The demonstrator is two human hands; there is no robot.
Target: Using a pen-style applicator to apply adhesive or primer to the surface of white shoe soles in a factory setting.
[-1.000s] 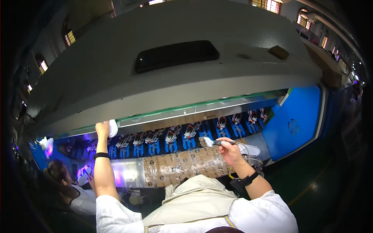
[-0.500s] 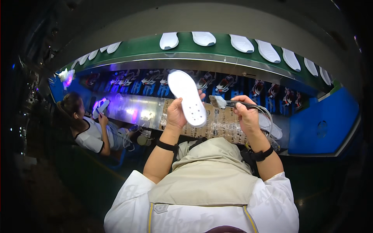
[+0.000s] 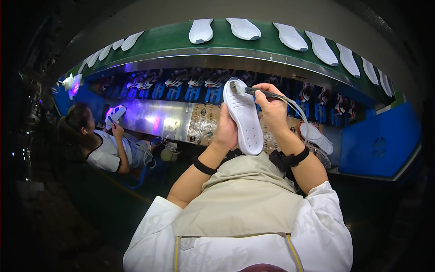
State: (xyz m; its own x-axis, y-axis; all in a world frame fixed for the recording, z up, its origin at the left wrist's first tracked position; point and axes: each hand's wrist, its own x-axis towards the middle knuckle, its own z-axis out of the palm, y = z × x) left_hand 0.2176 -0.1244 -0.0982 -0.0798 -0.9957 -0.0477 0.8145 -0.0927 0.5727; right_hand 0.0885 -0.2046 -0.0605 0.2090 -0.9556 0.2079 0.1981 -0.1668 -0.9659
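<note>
A white shoe sole (image 3: 245, 119), dotted with small holes at its near end and ribbed at its far end, is held up in front of me. My left hand (image 3: 226, 129) grips it from the left side, fingers behind it. In my right hand (image 3: 270, 105) is a brush (image 3: 250, 90) with a dark handle and a thin tube trailing from it. The bristles touch the inner face of the sole near its far end. Another white sole (image 3: 316, 138) lies on the bench to the right of my right forearm.
A green shelf or belt (image 3: 172, 45) carries several white soles. Beneath it, shoe parts stand on blue holders (image 3: 192, 93). The metal bench (image 3: 174, 115) is partly covered with taped cardboard (image 3: 202, 119). At left a co-worker (image 3: 106, 145) holds a sole; a blue panel (image 3: 378, 145) stands right.
The sole has moved right and tilted the other way. My right hand has brought the brush leftward and up onto the sole's far end. The view has shifted slightly.
</note>
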